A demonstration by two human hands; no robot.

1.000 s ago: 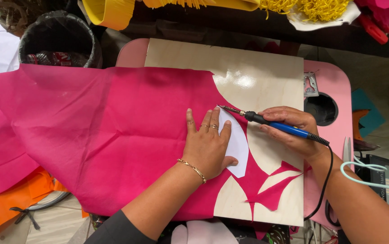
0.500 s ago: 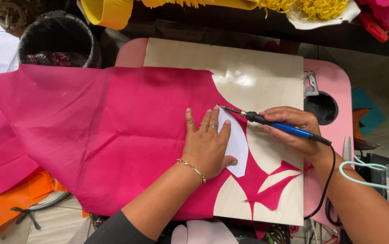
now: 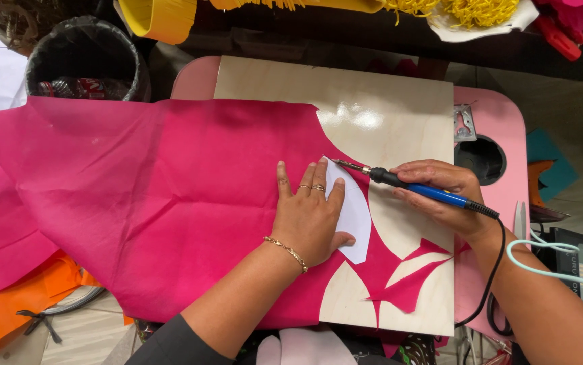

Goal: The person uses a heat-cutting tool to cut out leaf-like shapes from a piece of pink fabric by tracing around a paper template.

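Left hand (image 3: 310, 217) flat, fingers spread, pinning white template (image 3: 352, 209) on pink fabric (image 3: 156, 203). Right hand (image 3: 440, 196) grip closed around hot-knife tool (image 3: 413, 188); tip at template top. Cut scraps (image 3: 406, 284) below template; most fabric uncut.

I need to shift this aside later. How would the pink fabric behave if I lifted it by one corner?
The pink fabric would probably be floppy: it already creases and drapes over the wooden board. It looks thin, so likely light. The cut strips might snag or tear.

The right hand (image 3: 440, 196) now carries the blue-handled hot tool (image 3: 400, 184) a little further up the curved edge of the white template (image 3: 354, 209). Its tip sits at the template's upper point, leftward of a second ago.
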